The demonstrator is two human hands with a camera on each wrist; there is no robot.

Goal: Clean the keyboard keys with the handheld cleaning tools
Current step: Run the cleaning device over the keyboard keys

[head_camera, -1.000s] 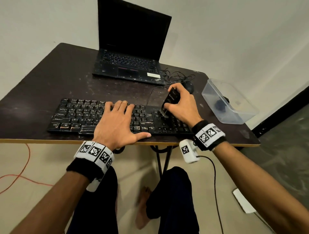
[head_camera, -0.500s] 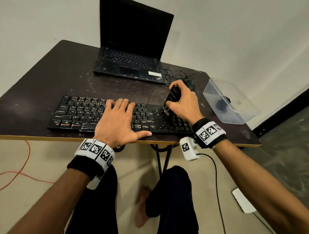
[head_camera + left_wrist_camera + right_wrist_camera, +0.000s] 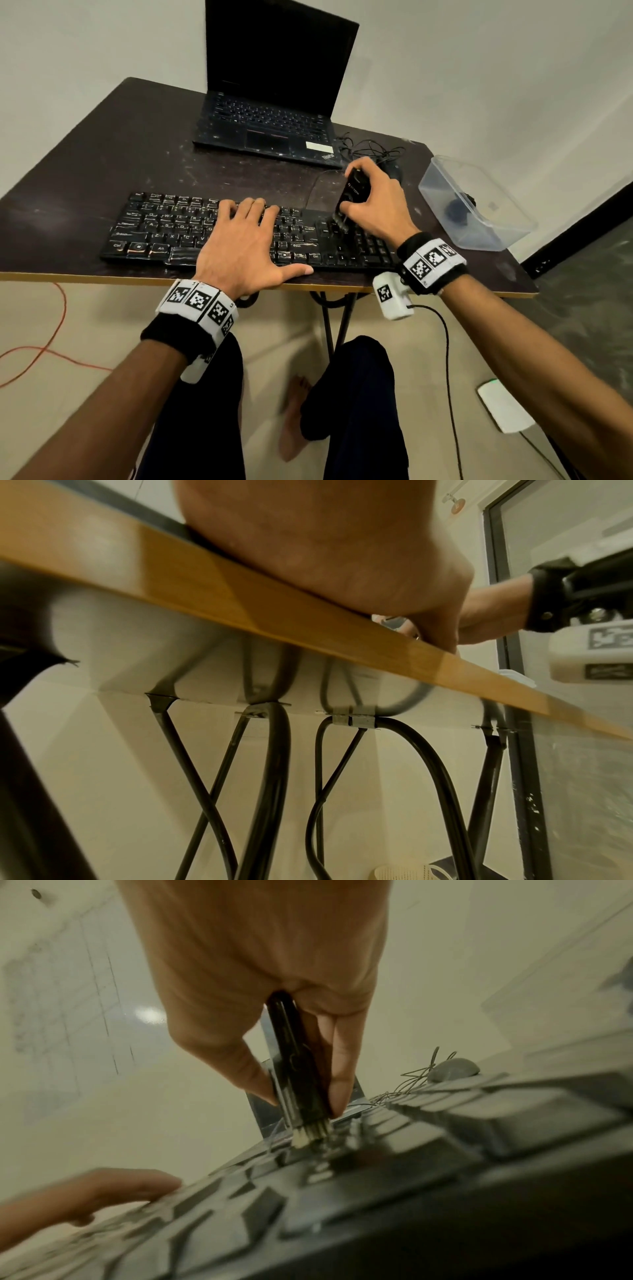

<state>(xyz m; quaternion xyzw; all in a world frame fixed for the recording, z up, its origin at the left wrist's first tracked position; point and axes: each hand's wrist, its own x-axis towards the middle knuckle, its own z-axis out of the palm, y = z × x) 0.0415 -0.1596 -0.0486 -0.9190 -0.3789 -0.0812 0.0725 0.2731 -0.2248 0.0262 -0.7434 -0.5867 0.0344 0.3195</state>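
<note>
A black keyboard [image 3: 161, 226] lies along the front edge of the dark table [image 3: 85, 164]. My left hand [image 3: 245, 243] rests flat on its middle keys with straight fingers and the thumb stretched right along the front edge. My right hand [image 3: 371, 202] grips a black cleaning brush [image 3: 352, 190] and holds it nearly upright. In the right wrist view the thumb and fingers pinch the brush [image 3: 294, 1069], and its bristles [image 3: 313, 1133] touch the keys [image 3: 394, 1139] right of the main block. The left wrist view shows only the left palm [image 3: 325, 547] on the table edge [image 3: 240, 604].
An open black laptop [image 3: 270, 113] stands at the back of the table, with tangled thin cables [image 3: 373, 147] and a dark mouse [image 3: 390, 171] to its right. A clear plastic box [image 3: 476, 202] sits at the right edge. Black table legs [image 3: 274, 777] cross underneath.
The right hand has moved the brush slightly back and forth over the keys at the right part of the keyboard. The left hand has stayed flat on the keyboard.
</note>
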